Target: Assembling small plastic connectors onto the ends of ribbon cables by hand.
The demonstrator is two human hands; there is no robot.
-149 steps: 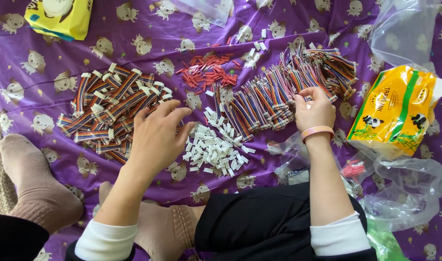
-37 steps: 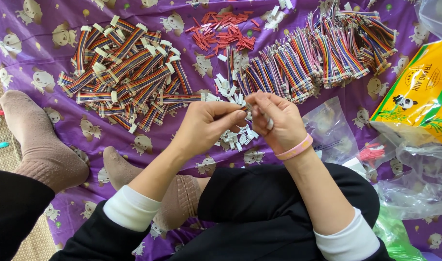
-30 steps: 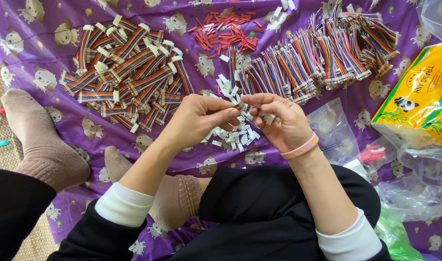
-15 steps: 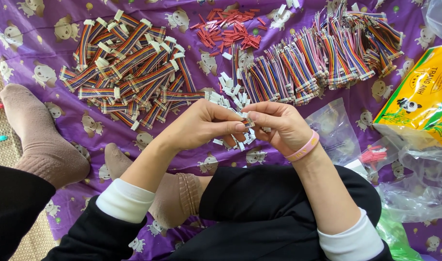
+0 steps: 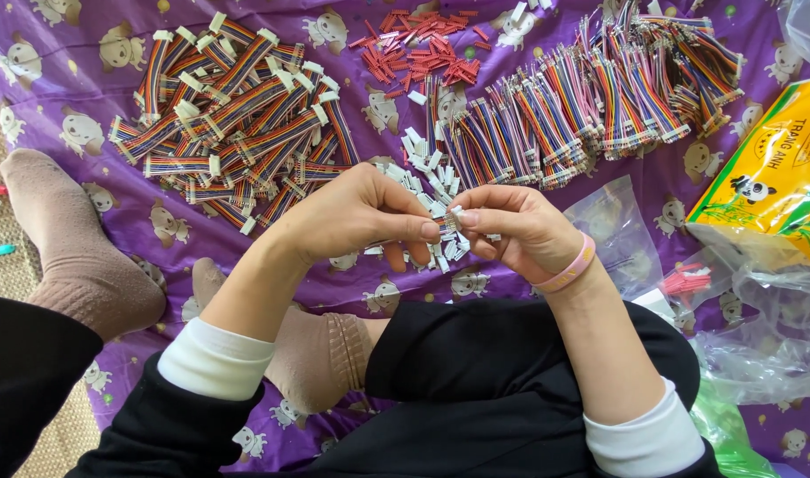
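Your left hand [image 5: 356,217] and right hand [image 5: 511,226] pinched a small white connector [image 5: 447,219] by its edges; judged light, rigid, easily dropped.

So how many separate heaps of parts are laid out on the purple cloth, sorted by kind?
Heaps of rainbow ribbon cables: 2
Heap of red connectors: 1
Heap of white connectors: 1
Total: 4 heaps

Left hand and right hand pinch one small piece between them.
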